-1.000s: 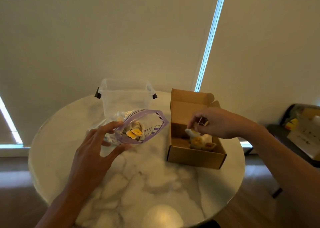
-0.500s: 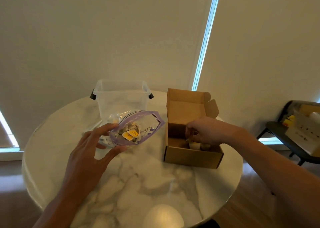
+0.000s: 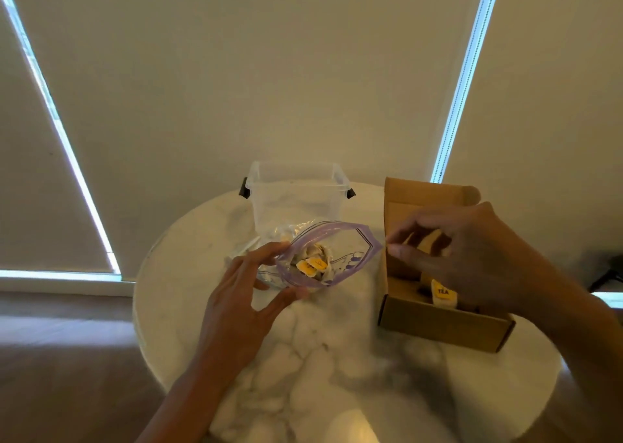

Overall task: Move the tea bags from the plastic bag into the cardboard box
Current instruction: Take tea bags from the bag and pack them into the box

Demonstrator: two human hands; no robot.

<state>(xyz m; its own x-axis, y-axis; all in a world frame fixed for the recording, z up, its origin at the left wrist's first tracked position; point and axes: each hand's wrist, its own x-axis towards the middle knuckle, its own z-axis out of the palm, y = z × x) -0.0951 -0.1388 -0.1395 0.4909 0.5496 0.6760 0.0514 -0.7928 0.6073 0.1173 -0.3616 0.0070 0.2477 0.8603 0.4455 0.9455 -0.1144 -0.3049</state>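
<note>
A clear plastic bag with a purple zip rim lies on the marble table, its mouth held wide by my left hand, which pinches the left rim between thumb and fingers. Several tea bags with yellow tags sit inside it. To the right stands the open cardboard box, with a tea bag marked "TEA" inside. My right hand hovers over the box, fingers apart and empty, fingertips close to the bag's right corner. It hides much of the box's inside.
A clear plastic tub with black side clips stands just behind the bag. The round table drops off at its edge on the left and right. A dark chair stands at the far right.
My right hand has let go of a tea bag inside the box, risen out of it and moved left toward the bag's mouth. My left hand still holds the bag.
</note>
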